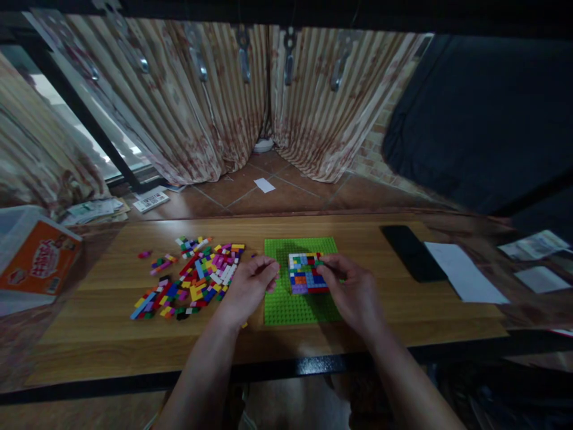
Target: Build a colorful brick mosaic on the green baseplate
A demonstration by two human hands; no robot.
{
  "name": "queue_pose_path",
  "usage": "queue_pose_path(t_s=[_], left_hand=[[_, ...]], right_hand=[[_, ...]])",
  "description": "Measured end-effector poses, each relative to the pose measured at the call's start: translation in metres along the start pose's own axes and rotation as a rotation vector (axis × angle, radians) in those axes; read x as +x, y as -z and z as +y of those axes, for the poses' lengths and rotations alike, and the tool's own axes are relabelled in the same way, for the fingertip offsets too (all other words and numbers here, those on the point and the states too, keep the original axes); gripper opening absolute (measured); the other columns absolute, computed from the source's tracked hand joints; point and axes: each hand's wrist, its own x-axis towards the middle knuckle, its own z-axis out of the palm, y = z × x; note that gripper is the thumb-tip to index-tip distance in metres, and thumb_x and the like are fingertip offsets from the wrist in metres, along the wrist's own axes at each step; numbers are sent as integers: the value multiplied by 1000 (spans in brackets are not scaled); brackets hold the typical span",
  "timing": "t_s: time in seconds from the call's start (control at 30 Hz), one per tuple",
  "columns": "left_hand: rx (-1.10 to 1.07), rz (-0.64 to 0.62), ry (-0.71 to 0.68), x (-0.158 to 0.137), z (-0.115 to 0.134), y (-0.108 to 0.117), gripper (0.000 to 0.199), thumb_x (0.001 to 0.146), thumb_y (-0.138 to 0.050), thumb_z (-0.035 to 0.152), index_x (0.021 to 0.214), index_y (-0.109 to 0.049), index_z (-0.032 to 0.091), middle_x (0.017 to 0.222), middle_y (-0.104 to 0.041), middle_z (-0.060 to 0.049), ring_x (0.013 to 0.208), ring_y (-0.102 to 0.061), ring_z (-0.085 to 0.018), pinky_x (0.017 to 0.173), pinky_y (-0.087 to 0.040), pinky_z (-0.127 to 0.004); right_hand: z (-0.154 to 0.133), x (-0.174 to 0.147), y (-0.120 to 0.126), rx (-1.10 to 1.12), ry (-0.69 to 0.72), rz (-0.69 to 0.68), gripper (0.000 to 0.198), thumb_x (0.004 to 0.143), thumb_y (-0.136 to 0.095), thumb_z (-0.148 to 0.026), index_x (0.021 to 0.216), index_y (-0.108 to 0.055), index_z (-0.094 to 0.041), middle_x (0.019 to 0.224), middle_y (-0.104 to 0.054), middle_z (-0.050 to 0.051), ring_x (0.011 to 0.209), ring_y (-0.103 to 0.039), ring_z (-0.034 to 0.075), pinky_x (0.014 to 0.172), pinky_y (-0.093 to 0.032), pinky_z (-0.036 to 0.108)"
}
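Observation:
A green studded baseplate (277, 310) lies on the wooden table, bearing a low block of multicoloured toy bricks (301, 279). My right hand (353, 289) reaches over the right side of this block. Its thumb and forefinger pinch a small dark green brick (319, 263) at the block's top. At the baseplate's left edge, my left hand (256, 283) is closed, thumb against the curled fingers; whatever it may hold is hidden. A spread-out pile of loose bricks (197, 289) in many colours lies to the left of my left hand.
Right of the baseplate lie a black flat panel (414, 254) and a white paper sheet (465, 273). A clear plastic box with an orange label (42, 257) stands beyond the table's left end. Striped curtains (215, 107) hang behind, and metal hooks (289, 57) dangle overhead.

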Motion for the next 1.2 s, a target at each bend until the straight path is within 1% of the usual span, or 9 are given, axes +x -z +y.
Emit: queue_pose_path(t_s=[0.07,0.17,0.23,0.3,0.53,0.7,0.93,1.07,1.2], left_hand=[[50,-6,-12,1,-1,-1,25,79,-59,35,64,-54,16,54,-49,4,52,-45,-9,52,-35,-22],[111,-10,-19,3,-6,0,25,81,-56,36,65,-54,17,54,-48,4,52,-45,-10,51,-34,-22],[167,-16,-27,4,-9,1,25,82,-55,37,67,-55,17,54,-49,4,52,-45,-10,52,-33,-23],[231,-20,-38,5,-11,1,25,82,-55,37,68,-56,18,55,-49,4,52,-45,-11,52,-33,-24],[297,-24,-55,3,-6,-3,24,82,-55,36,67,-58,18,52,-49,4,49,-42,-11,49,-29,-23],[310,-12,-69,3,-7,-1,23,82,-56,35,67,-60,18,53,-51,4,50,-44,-11,49,-30,-23],[371,-13,-93,4,-11,3,23,83,-56,37,72,-62,18,55,-52,4,52,-46,-12,51,-31,-23],[372,-10,-94,4,-13,5,23,84,-55,37,73,-62,18,56,-53,3,53,-47,-12,52,-32,-23],[365,2,-98,4,-14,6,23,83,-56,37,72,-62,18,56,-53,3,54,-47,-12,52,-32,-23]], right_hand=[[-1,-3,-1,-126,80,-35,17,85,-60,-31,96,-70,-22,97,-74,5,87,-70,21,79,-55,36],[-3,-1,0,-262,206,-34,16,87,-57,-27,97,-69,-23,98,-73,5,93,-67,22,85,-52,39],[-3,2,1,-314,276,-18,14,87,-57,-25,94,-69,-23,98,-72,5,98,-63,23,90,-49,41],[-1,4,1,-331,302,-5,13,86,-59,-24,91,-70,-24,101,-71,5,102,-60,24,94,-46,43],[10,11,-12,-282,239,36,9,80,-66,-29,82,-75,-29,114,-65,5,111,-52,27,98,-40,50],[13,15,-19,-203,167,6,10,78,-67,-27,79,-76,-30,114,-64,5,113,-53,27,100,-37,51],[17,16,-23,-37,45,-29,8,72,-70,-27,78,-76,-26,115,-63,6,110,-58,25,98,-42,46],[18,19,-24,27,-6,-44,16,70,-73,-32,84,-76,-26,118,-63,6,110,-58,24,98,-43,44],[16,22,-23,88,-61,-22,21,73,-71,-38,90,-75,-26,111,-67,5,104,-61,23,95,-45,42]])
